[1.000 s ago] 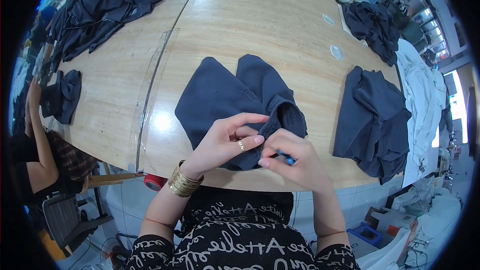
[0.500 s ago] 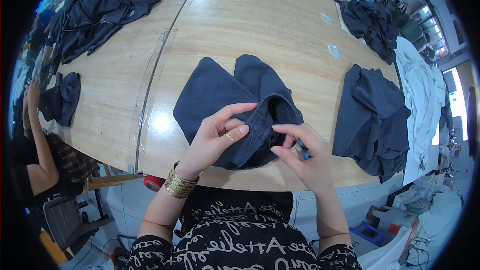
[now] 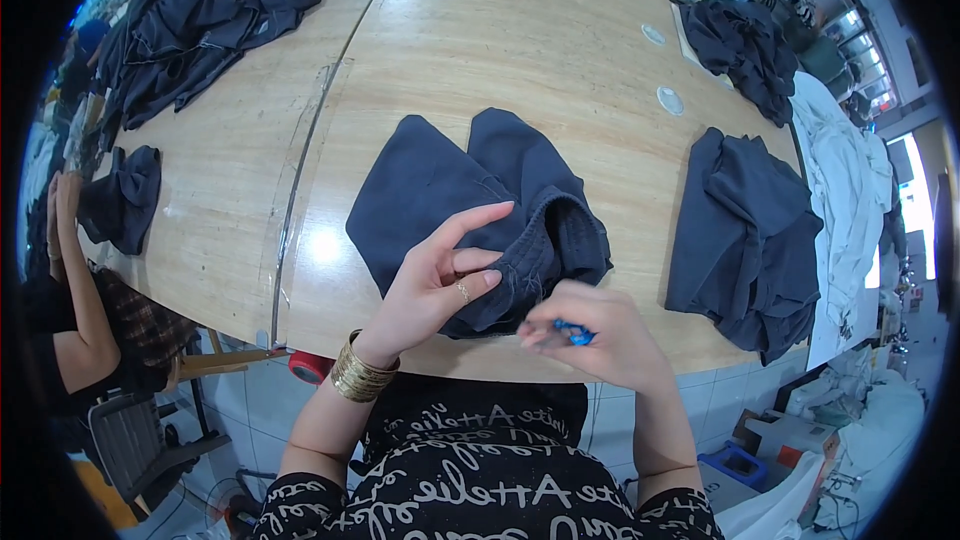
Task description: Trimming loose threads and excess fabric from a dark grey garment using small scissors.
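Dark navy shorts (image 3: 415, 190) with a gathered elastic waistband lie in front of me, the waist opening toward my right. My left hand (image 3: 435, 285) pinches the waistband's near edge between thumb and fingers, its index finger stretched across the cloth. Loose threads show at the seam beside that thumb. Close to the near side of the waistband is my right hand (image 3: 600, 335), closed around a small blue tool (image 3: 575, 332). Motion smears its fingertips, and most of the tool is hidden, so its exact kind is unclear.
A folded dark garment pile (image 3: 745, 240) lies to the right, with another dark heap (image 3: 745, 50) behind it. White cloth (image 3: 845, 200) hangs along the right edge. More dark garments (image 3: 220, 20) cover the far left. A co-worker's arm (image 3: 80, 280) shows at the left.
My right hand has moved down and left from the waist opening and turned, fingers closing in. The waistband has shifted slightly; my left hand keeps its grip almost in place.
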`<state>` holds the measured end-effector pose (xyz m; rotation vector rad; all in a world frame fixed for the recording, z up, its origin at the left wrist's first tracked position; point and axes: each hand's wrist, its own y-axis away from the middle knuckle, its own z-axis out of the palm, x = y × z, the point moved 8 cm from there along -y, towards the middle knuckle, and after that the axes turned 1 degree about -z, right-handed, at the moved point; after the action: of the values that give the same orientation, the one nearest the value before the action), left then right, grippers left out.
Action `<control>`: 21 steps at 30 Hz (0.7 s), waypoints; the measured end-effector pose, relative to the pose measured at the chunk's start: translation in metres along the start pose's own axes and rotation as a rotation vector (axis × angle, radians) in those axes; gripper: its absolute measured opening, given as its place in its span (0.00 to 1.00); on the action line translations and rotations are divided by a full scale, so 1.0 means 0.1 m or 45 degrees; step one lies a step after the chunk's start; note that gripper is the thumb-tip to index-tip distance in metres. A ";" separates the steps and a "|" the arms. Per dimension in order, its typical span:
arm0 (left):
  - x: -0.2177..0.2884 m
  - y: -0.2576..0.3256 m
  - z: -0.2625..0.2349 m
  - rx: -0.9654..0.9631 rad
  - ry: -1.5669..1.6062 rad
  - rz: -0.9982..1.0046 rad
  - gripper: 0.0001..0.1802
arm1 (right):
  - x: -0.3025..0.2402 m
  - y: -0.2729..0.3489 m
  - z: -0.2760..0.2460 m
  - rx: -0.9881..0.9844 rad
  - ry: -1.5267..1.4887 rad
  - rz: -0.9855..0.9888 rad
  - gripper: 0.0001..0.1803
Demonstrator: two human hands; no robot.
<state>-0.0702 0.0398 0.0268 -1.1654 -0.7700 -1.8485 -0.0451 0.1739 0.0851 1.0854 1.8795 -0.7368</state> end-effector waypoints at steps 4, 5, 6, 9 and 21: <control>0.04 0.00 0.07 0.010 0.009 -0.001 0.32 | -0.04 -0.03 -0.08 0.337 0.251 -0.059 0.18; 0.04 -0.01 0.11 -0.006 0.044 -0.007 0.33 | -0.05 -0.01 -0.08 0.434 0.382 -0.128 0.21; 0.03 -0.02 0.14 -0.022 0.079 -0.014 0.33 | 0.01 0.02 -0.03 0.505 0.471 -0.223 0.23; 0.01 -0.02 0.12 0.018 -0.026 0.028 0.33 | 0.02 0.09 0.02 0.562 0.670 -0.357 0.19; -0.01 0.00 0.00 0.186 -0.118 0.115 0.29 | 0.02 0.02 0.12 -0.061 0.033 -0.042 0.07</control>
<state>-0.0702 0.0404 0.0261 -1.1792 -0.8746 -1.6452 -0.0391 0.1661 0.0774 1.0405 1.9317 -0.6959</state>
